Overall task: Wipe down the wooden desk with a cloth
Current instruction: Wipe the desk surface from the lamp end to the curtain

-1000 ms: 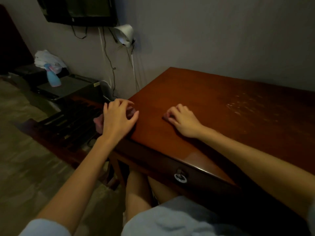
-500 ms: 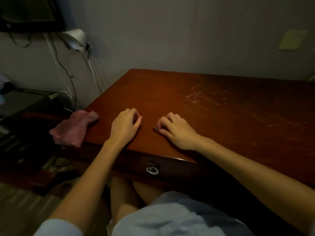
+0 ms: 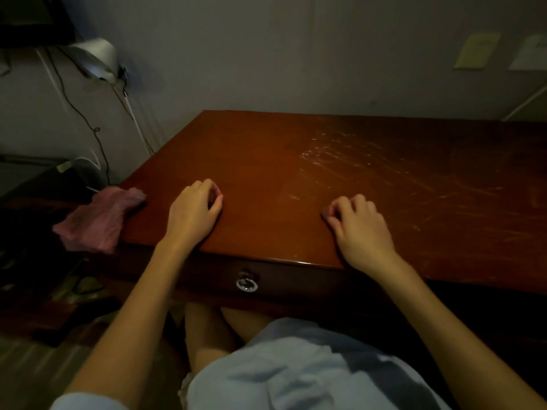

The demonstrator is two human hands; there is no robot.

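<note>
Pink cloth (image 3: 94, 220) hangs limp over the tabletop's (image 3: 266, 161) left edge, unheld.
It looks light and soft, and is best bunched at the corner lying on the wood, at 9 o'clock of the left hand (image 3: 192, 214). Left and right hand (image 3: 361, 232) rest on the tabletop, each grip loosely curled on nothing. There is open wood toward 12 and 2 o'clock.

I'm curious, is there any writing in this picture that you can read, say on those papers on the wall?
No text is readable here.
Yellow note on the wall: faint marks, too blurred to read.
White paper beside it: too blurred to read.
Wooden desk and pink cloth: no writing shows.
</note>
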